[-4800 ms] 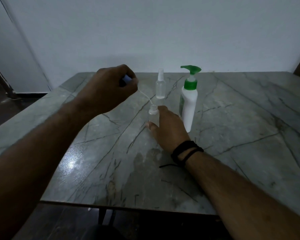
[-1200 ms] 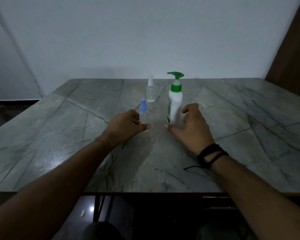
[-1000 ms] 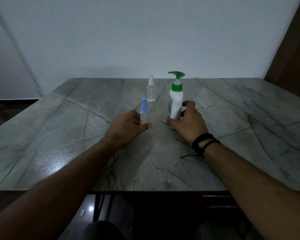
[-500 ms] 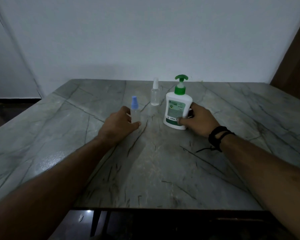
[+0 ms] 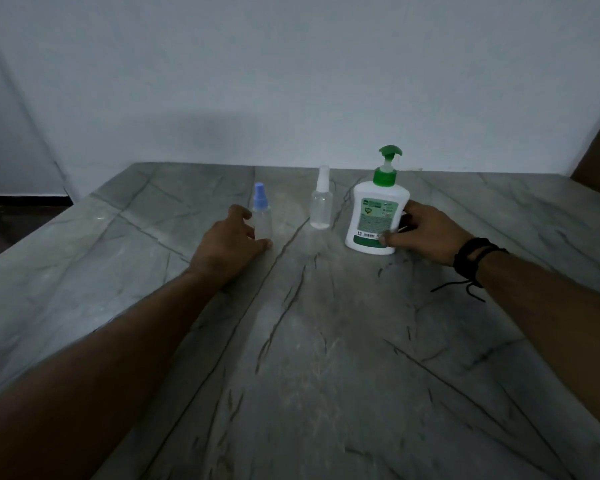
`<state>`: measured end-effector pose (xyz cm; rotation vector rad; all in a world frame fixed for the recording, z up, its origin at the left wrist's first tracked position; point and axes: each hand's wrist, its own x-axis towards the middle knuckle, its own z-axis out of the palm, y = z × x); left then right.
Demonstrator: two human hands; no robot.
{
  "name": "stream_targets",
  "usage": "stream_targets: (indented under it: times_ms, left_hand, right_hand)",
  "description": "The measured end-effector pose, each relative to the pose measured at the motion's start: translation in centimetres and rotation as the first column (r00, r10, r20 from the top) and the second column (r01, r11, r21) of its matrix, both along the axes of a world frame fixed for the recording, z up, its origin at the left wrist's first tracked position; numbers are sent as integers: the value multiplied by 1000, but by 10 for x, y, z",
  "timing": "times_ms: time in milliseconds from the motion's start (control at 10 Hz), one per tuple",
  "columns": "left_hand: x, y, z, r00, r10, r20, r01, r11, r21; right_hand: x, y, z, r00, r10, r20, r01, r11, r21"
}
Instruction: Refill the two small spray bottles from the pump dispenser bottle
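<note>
Plenty of open table (image 5: 326, 375) up front, but three bottles stood in a row across the back: blue-capped spray bottle (image 5: 262, 216), clear spray bottle (image 5: 321, 206), pump bottle (image 5: 378, 216).

wall (image 5: 291, 64): plain white | table (image 5: 326, 375): grey veined marble | light: dim

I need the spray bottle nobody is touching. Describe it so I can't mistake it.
On the grey marble table, three bottles stand in a row near the far edge. The middle one is the clear spray bottle, standing free between both hands. Its cap is white, unlike the blue-capped bottle by the left hand.
</note>
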<state>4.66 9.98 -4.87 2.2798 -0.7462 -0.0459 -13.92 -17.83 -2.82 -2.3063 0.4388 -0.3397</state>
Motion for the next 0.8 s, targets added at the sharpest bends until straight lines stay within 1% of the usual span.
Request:
stream_targets:
  times_ms: [100,300,400,600,700,800]
  left_hand:
    - [14,-11,-1,1000,-19,-18,19,999,-30]
    - [46,-33,-2,1000,-29,-10,29,999,-31]
    - [54,-41,1,999,-35,-32,34,999,-32]
    - [64,-46,4,998,-38,-58,39,999,2]
    - [62,-44,9,995,-38,-88,40,999,18]
    - [58,-35,19,994,24,-111,-18,998,54]
  right_hand:
    - [12,-14,0,999,31,-10,-31,999,18]
    - [42,-43,-2,998,58,-12,-57,998,42]
    - [55,-55,0,997,72,-38,-69,995,67]
    - [72,-71,6,987,89,-133,-80,994,74]
    - [71,-74,9,972,92,-217,-86,996,37]
    - [60,-79,14,973,29,-231,-16,998,59]
